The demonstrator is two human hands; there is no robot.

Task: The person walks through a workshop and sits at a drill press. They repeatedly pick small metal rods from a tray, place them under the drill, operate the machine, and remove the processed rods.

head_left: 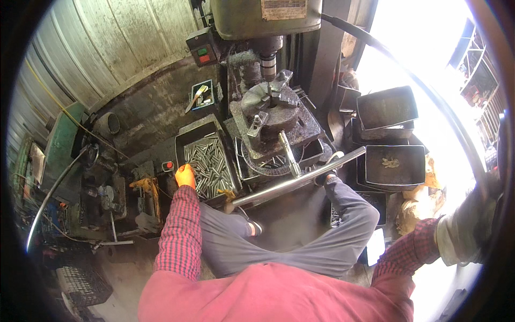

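My left hand [184, 176]: fingers bunched at bin [198, 127], contents unclear. Right hand [462, 229]: can't tell. Pins [212, 161] plentiful; finished share unclear.

1. The drill press's worktop [308, 129] carried a round clamping chuck [284, 116].
2. Loose metal pins [209, 163] lay heaped in a rectangular tray [197, 130].
3. A brush [201, 90] leaned across a small box [213, 95].
4. A dark lattice crate [83, 284] stood on the floor [289, 217].
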